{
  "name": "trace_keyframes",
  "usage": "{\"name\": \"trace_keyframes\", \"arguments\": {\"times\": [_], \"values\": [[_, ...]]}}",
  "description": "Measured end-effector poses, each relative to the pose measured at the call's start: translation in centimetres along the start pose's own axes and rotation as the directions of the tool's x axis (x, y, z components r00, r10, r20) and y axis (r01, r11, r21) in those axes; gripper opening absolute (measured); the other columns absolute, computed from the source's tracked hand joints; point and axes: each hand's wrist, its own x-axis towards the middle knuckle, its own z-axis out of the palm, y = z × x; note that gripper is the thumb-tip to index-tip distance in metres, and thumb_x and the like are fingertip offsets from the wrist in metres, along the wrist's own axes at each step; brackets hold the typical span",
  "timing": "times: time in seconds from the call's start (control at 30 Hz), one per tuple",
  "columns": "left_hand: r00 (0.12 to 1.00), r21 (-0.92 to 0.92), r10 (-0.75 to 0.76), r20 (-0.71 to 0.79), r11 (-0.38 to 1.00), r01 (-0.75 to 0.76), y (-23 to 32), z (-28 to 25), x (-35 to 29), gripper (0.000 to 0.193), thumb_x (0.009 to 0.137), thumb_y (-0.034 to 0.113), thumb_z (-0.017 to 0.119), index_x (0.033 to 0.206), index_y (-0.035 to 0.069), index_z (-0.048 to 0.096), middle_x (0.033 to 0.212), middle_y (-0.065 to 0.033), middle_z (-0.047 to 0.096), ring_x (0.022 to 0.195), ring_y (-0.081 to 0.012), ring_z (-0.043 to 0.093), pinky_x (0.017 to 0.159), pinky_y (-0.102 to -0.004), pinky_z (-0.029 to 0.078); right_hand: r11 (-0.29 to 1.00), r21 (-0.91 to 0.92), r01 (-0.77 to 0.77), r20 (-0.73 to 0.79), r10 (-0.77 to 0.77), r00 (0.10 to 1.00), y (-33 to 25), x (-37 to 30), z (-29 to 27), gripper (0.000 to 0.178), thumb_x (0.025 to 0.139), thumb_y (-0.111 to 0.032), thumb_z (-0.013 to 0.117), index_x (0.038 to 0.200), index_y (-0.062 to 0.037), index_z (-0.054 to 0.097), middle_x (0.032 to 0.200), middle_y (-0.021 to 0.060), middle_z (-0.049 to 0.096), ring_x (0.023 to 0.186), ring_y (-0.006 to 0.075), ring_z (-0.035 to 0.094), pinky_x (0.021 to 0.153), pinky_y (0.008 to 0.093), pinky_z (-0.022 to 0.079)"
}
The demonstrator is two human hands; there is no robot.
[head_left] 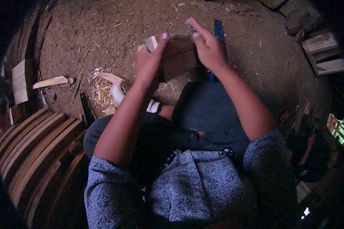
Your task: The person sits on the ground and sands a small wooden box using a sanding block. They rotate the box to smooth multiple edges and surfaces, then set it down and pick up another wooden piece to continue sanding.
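My left hand (pixel 151 61) is wrapped round a piece of wood with a pale cut end (pixel 152 44), its thumb lying along the top. Beside it, between my hands, stands a brown wooden block (pixel 179 61); whether it joins the held piece I cannot tell. My right hand (pixel 210 47) is raised at the block's far right corner, thumb and forefinger close together. Something small and greyish shows at those fingertips, too blurred to name. Just beyond that hand, a blue flat-ended tool (pixel 218 28) is partly hidden by my wrist.
Curved wooden boards (pixel 38 152) stand in a row at the left. Wood shavings (pixel 103 91) lie by a white shoe (pixel 118 93) on the dirt floor (pixel 103 23). A pale wood offcut (pixel 49 82) lies further left. A wooden frame (pixel 325 53) is at the far right.
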Motion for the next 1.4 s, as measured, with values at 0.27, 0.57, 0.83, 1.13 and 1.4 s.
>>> {"name": "trace_keyframes", "arguments": {"times": [0.27, 0.57, 0.83, 1.13, 1.4], "values": [[0.991, -0.255, -0.057, 0.12, 0.963, 0.086, -1.4, 0.4, 0.8, 0.06, 0.092, 0.056, 0.038, 0.101, 0.001, 0.058, 0.092, -0.0097, 0.061, 0.079, -0.018, 0.057, 0.071, -0.0332, 0.047, 0.959, -0.053, 0.278, 0.054, -0.275, 0.96, -0.6, -2.1, 4.5, 0.044, 0.095, -0.013, 0.041, 0.137, -0.0011, 0.036, 0.136, 0.0195, 0.044, 0.129, 0.0279, 0.04, 0.106, 0.034, 0.029], [0.942, -0.039, 0.337, -0.006, 0.941, -0.337, -6.4, 1.7, 4.0, 0.064, 0.094, 0.056, 0.028, 0.107, -0.001, 0.054, 0.104, -0.0186, 0.058, 0.1, -0.0305, 0.053, 0.087, -0.0416, 0.041, 1.0, 0.023, 0.002, 0.106, -0.005, 0.994, 1.1, -2.6, 4.9, 0.039, 0.099, -0.021, 0.035, 0.131, 0.0, 0.04, 0.136, 0.0158, 0.04, 0.127, 0.0255, 0.037, 0.106, 0.0346, 0.028], [0.979, -0.268, 0.182, 0.095, 0.952, -0.151, -4.6, 1.8, 1.3, 0.057, 0.094, 0.055, 0.035, 0.107, 0.002, 0.052, 0.092, -0.012, 0.059, 0.083, -0.0242, 0.055, 0.076, -0.0373, 0.045, 0.971, -0.083, 0.223, 0.022, -0.222, 0.975, -4.0, -3.5, 4.7, 0.046, 0.097, -0.014, 0.033, 0.141, -0.0004, 0.028, 0.15, 0.0178, 0.019, 0.139, 0.0294, 0.017, 0.112, 0.0378, 0.016], [0.962, -0.276, 0.243, 0.126, 0.94, -0.202, -3.2, 1.0, -0.1, 0.06, 0.093, 0.056, 0.036, 0.113, 0.001, 0.051, 0.102, -0.0139, 0.059, 0.096, -0.0239, 0.054, 0.086, -0.0356, 0.043, 0.947, -0.141, 0.289, 0.183, -0.262, 0.948, -3.6, -3.0, 3.8, 0.047, 0.099, -0.023, 0.032, 0.139, 0.0003, 0.031, 0.149, 0.0171, 0.021, 0.139, 0.029, 0.019, 0.112, 0.0387, 0.015], [0.985, -0.439, 0.151, 0.087, 0.893, -0.098, -3.7, 1.4, 0.1, 0.047, 0.095, 0.048, 0.038, 0.098, 0.004, 0.055, 0.09, -0.0065, 0.056, 0.084, -0.0169, 0.05, 0.078, -0.0325, 0.042, 0.958, -0.126, 0.259, 0.18, -0.234, 0.955, -2.6, -2.3, 4.7, 0.045, 0.099, -0.024, 0.034, 0.136, 0.0018, 0.036, 0.144, 0.0159, 0.031, 0.135, 0.0267, 0.027, 0.111, 0.0365, 0.019]]}}
